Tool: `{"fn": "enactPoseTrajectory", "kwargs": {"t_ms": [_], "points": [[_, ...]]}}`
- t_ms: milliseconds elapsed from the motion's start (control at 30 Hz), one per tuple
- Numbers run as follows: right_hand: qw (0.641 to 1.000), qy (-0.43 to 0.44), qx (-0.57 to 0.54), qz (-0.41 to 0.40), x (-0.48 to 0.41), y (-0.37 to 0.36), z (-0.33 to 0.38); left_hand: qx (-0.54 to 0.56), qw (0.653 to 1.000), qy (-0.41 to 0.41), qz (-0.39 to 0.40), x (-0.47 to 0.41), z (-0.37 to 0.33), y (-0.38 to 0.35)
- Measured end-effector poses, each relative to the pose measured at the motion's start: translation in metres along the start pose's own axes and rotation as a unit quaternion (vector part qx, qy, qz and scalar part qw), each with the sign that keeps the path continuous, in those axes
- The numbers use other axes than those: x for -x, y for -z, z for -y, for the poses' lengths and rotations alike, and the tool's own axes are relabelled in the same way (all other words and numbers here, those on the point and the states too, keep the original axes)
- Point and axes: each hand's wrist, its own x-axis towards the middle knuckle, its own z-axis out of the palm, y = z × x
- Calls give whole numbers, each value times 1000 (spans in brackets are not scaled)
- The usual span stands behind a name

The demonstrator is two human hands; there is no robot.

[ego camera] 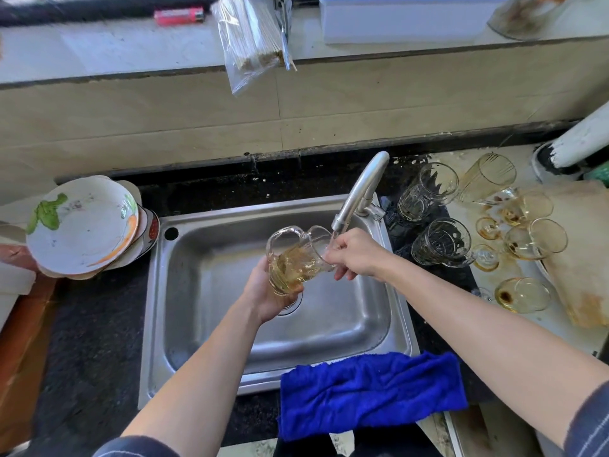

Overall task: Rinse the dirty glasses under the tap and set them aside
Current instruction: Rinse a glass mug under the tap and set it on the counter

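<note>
Over the steel sink (204, 324) my left hand (267, 291) grips the base of a handled glass jug (296, 258) with yellowish water swirling in it. The jug is tilted with its mouth toward the tap (359, 196), and water runs from the spout onto its rim. My right hand (352, 255) holds the jug's rim, with fingers curled at the mouth. Several dirty glasses (524, 222) with brown stains stand and lie on the counter to the right. Two clear faceted glasses (428, 189) sit nearer the tap.
A stack of plates (82, 225) leans at the sink's left. A blue cloth (372, 394) drapes over the sink's front right edge. A stained board (580, 258) lies far right. On the ledge above sit a red lighter (179, 16) and a bag of sticks (250, 41).
</note>
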Motion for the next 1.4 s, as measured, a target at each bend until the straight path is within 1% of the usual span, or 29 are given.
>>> {"fn": "enactPoseTrajectory", "kwargs": {"t_ms": [33, 100, 167, 200, 267, 333, 400, 467, 533, 600, 667, 700, 767, 800, 900, 1000, 1067, 1133, 1300, 1333, 1400], "points": [[1000, 8, -11, -11, -1, 0, 2, -1, 1000, 11, 1, -1, 0, 0], [999, 15, -34, -31, -4, 0, 4, 36, 999, 17, 10, 0, 1, -3], [999, 0, -37, -29, -4, 1, 4, 78, 997, -6, 9, 0, 1, -3], [999, -12, -34, -23, -4, 1, 2, 80, 997, -17, 8, 0, 1, -4], [999, -27, -23, -7, -2, 3, -1, 56, 998, -17, 7, 1, 1, -4], [1000, -25, -3, 5, 0, 5, -2, 31, 1000, 2, -3, 0, 2, -3], [1000, -15, 3, -7, 0, 7, -1, 12, 1000, 23, -9, 0, 3, -1], [999, -3, -11, -39, -1, 8, 1, 8, 999, 36, -7, -1, 5, -4], [999, -6, -20, -46, -1, 8, 4, 38, 999, 22, -4, 0, 6, -10], [999, -20, -22, -28, 1, 8, 4, 81, 997, -12, -4, -2, 5, -13], [999, -28, 5, -18, 5, 8, 2, 79, 997, -24, -9, -3, 3, -13], [999, -24, 38, -29, 5, 9, -1, 66, 998, -17, -10, -3, 2, -12], [987, 3, 136, -88, 5, 11, -3, 35, 999, 3, -13, -2, 1, -10], [980, 22, 162, -112, 5, 11, -2, 25, 1000, 12, -12, -1, 2, -9], [987, 73, 110, -95, 3, 11, 2, 30, 999, 32, -1, 3, 6, -13], [986, 86, 104, -101, 6, 10, 4, 94, 996, 9, 6, 5, 9, -15], [984, 70, 117, -111, 8, 8, 2, 107, 994, -11, 18, 10, 6, -17], [988, 43, 109, -96, 10, 8, 2, 90, 996, -12, 23, 12, 3, -18], [1000, -11, -4, -18, 12, 12, 10, 32, 999, 21, 5, 9, 2, -15], [1000, -15, -20, -5, 12, 12, 11, 37, 999, 28, 10, 9, 3, -15], [999, -21, -33, -5, 11, 12, 11, 83, 996, 31, 28, 12, 5, -19]]}}
